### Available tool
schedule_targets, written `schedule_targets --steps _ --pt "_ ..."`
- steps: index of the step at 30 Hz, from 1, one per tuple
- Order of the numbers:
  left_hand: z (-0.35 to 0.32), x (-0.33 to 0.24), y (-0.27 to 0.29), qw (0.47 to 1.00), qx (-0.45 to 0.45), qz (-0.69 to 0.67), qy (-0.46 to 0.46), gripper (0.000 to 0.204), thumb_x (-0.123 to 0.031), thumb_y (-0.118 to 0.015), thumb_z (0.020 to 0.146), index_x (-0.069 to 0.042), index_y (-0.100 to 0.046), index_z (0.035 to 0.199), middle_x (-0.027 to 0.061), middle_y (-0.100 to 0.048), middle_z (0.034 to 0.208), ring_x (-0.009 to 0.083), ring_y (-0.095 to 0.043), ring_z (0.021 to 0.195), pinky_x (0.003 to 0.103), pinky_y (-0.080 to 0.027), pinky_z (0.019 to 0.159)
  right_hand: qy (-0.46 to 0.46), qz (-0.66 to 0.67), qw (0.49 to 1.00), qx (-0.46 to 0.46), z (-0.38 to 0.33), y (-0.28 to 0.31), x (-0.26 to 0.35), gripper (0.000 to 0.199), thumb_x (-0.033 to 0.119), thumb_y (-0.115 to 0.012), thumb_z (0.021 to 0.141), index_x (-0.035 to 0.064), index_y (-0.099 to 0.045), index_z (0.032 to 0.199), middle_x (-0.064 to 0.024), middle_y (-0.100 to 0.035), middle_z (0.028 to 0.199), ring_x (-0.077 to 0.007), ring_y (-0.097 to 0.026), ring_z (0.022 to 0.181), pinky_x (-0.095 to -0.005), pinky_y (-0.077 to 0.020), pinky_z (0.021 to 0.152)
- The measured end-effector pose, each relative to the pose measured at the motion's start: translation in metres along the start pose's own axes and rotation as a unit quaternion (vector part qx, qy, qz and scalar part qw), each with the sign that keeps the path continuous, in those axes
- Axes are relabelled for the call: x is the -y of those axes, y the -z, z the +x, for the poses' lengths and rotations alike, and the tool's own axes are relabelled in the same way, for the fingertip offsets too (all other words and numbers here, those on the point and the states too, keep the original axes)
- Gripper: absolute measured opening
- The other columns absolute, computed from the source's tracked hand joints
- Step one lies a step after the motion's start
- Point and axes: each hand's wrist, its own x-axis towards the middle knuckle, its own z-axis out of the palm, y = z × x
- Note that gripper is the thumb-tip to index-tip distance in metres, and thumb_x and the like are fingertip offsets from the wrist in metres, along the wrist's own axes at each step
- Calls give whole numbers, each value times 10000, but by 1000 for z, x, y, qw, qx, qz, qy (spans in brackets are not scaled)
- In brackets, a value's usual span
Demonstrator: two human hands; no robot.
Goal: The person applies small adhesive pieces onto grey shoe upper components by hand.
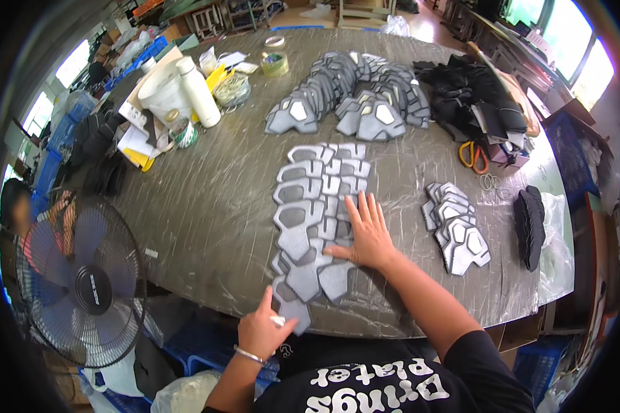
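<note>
The overlapping grey pads (pixel 296 241) lay in a column on the wrapped table (pixel 207 227), between the person and the curved stacks (pixel 317 89) beyond. The right hand (pixel 372 241) rested palm down over the column's right side, fingers spread and gripping nothing. The left hand (pixel 262 329) was at the nearest pad (pixel 293 313), index finger and thumb apart along its edge; a small white item (pixel 277 321) showed among the fingers, but whether they gripped it or the pad could not be told. The pads looked light and foam-like, probably springy rather than brittle, and likely to slide on the smooth wrap. The best hold seemed a thumb-and-finger pinch on 1 exposed outer edge, kept off the narrow parts around the cut-outs, which could bend or tear.
</note>
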Motion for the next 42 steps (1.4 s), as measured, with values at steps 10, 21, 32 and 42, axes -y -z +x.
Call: schedule_targets --steps 10,21,32,42 --pt "-4 9 4 982 -86 -160 49 774 -295 -806 716 5 -476 1348 84 -673 700 274 -673 642 371 -523 618 -18 144 989 -41 -18 36 25 566 299 -748 786 -17 -563 1217 -225 -560 1204 -360 -547 1116 -437 -436 946" --pt "10 23 13 973 -73 -219 0 493 -231 -763 768 -54 -628 1207 105 -658 686 246 -634 593 339 -507 617 295 47 954 14 -89 11 109 462 305 -712 792 -11 -598 1110 -163 -593 1150 -273 -627 930 -351 -535 737" --pt "80 27 28 984 -73 13 -165 327 -283 -670 805 -199 -709 1119 106 -703 846 325 -662 760 404 -533 686 461 7 887 -33 -85 3 94 261 184 -639 793 -37 -626 932 -140 -648 902 -184 -606 627 -293 -517 533" --pt "80 10 33 974 -58 163 -146 290 -259 -646 811 -232 -718 1091 103 -679 808 326 -669 748 430 -541 678 -97 520 847 -51 -117 58 48 78 22 -609 895 -34 -642 940 -63 -668 712 -98 -646 656 -234 -507 596"
